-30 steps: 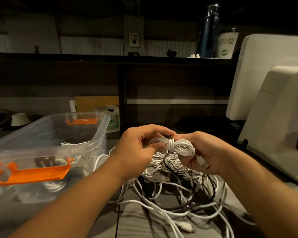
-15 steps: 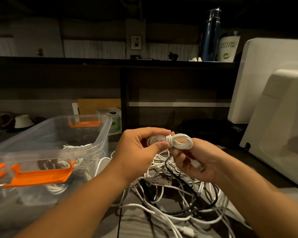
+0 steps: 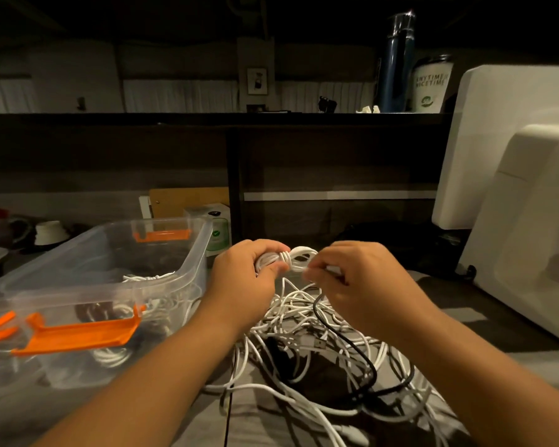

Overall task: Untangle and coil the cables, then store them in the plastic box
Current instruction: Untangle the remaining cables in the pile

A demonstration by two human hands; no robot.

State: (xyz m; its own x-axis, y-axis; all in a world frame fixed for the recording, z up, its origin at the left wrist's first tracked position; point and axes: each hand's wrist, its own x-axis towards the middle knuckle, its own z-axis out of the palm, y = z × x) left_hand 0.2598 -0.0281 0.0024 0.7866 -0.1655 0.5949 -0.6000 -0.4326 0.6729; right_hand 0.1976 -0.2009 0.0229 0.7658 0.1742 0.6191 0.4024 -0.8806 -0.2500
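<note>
The coil [image 3: 296, 259] is gripped by left hand [image 3: 242, 279] and right hand [image 3: 359, 285]. If a grip is slackened (end apparently loose), unwinding is likely.

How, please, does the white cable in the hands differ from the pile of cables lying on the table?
The held cable is wound into a tight bundle; the pile is a loose tangle. The held cable is raised, gripped by the left hand and pinched by the right hand; the pile lies on the table. Both contain white cable.
</note>
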